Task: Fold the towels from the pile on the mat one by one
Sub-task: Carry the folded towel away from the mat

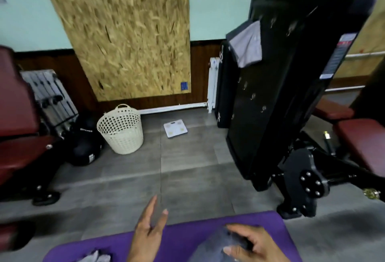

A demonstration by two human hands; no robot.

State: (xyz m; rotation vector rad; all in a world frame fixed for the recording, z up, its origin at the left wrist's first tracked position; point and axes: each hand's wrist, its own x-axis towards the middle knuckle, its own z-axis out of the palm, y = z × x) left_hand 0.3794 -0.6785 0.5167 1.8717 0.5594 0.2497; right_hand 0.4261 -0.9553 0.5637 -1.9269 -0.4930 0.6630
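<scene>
Gripping a grey towel [216, 245] on the purple mat [181, 230], the right hand [250, 243] bunches soft, floppy cloth under its fingers; left hand [149, 230] hovers spread beside it. Best taken by corners.

Grey towel [210, 247]: running off the bottom edge, under the right hand [253, 245].
Pile [94, 257]: being cropped, left of the left hand [149, 234].

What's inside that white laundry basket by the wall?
Nothing shows inside the white basket: through its open top and wall holes only the pale inner wall is visible. Its bottom is hidden by the near wall, so something lying low inside can't be ruled out.
</scene>
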